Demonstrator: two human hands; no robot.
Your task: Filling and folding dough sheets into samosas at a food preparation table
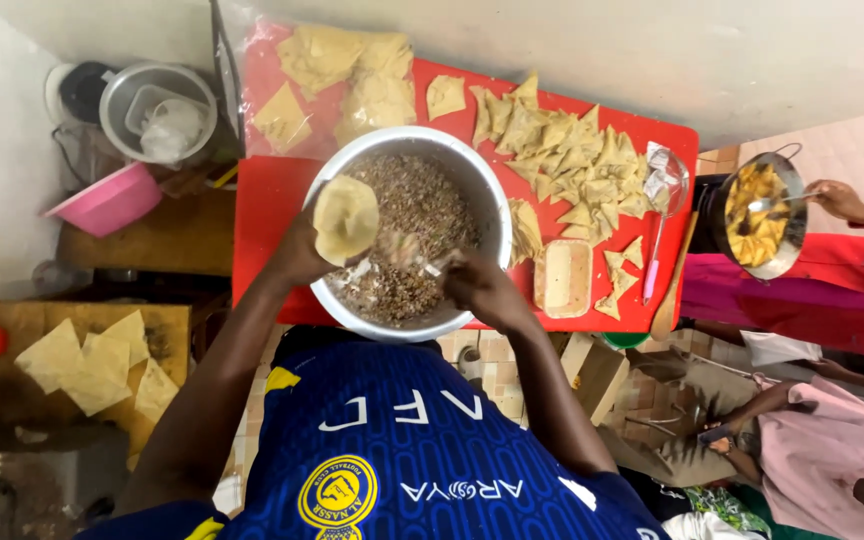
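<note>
While a pink bowl [112, 200] and a lidded grey pot [157, 108] sit out of the way at the far left, cut pastry triangles [97, 365] wait on a wooden board [12, 325] below them, near the person's left elbow. Over the red table [267, 215], the left hand [297, 250] is closed around a folded pastry cone [345, 218], holding it mouth-up above the rim of the big metal bowl [492, 215] so any spill drops back inside. The minced filling [417, 215] lies in that bowl, right in front of the person. The right hand [482, 290] is gripping a spoon [422, 262], blurred, its tip down in the filling close to the cone. Further right, finished folded triangles [572, 160] are heaped on the table, with a small tub of pale paste [565, 278] just beside the bowl. At the far right another person's hand [842, 200] tends a pan of frying pieces [757, 215].
</note>
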